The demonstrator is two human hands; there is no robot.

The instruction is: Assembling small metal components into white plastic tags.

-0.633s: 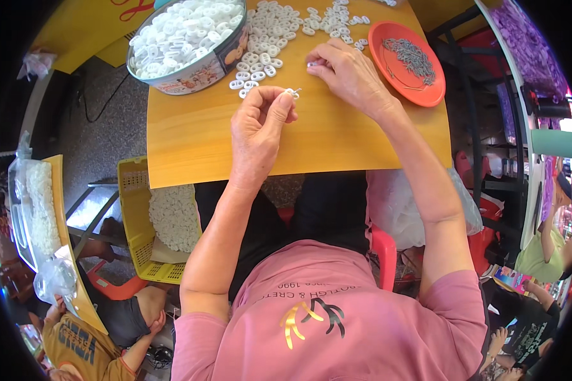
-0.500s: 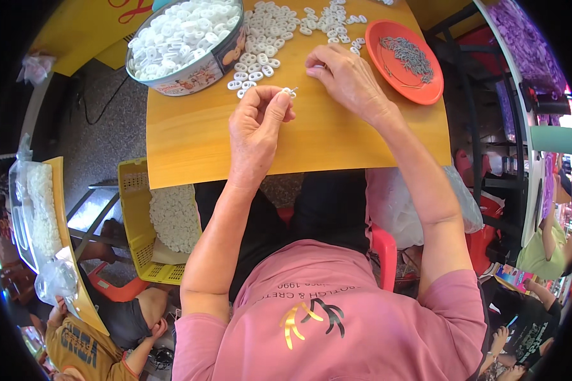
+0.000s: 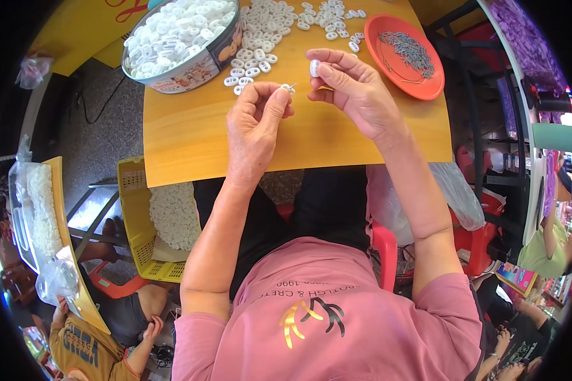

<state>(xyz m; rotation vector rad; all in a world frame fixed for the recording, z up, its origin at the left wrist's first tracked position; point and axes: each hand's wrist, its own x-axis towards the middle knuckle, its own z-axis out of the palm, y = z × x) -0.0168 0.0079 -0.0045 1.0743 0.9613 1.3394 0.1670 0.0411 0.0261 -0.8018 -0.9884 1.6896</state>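
Note:
My left hand [image 3: 258,114] pinches a small white plastic piece [image 3: 287,88] with a thin metal pin sticking out of it. To its right, my right hand [image 3: 356,89] holds an oval white plastic piece [image 3: 314,68] between thumb and fingers, turned on its side. The two pieces are apart, a short gap between them. Beyond my hands, loose white two-holed pieces [image 3: 258,55] lie spread on the yellow tabletop [image 3: 203,136]. On the right, an orange-red plate [image 3: 394,75] carries a heap of small grey metal pins [image 3: 408,54].
At the far left of the table stands an oval tin [image 3: 187,81] heaped with white pieces. Below the table's left edge is a yellow crate [image 3: 133,216] holding more. A red chair [image 3: 384,251] and a plastic bag [image 3: 461,197] are at my right. Other people sit at both sides.
My right hand has picked up a white piece from the scattered ones and drawn it back toward my left hand. The left hand has stayed almost still with its pinned piece.

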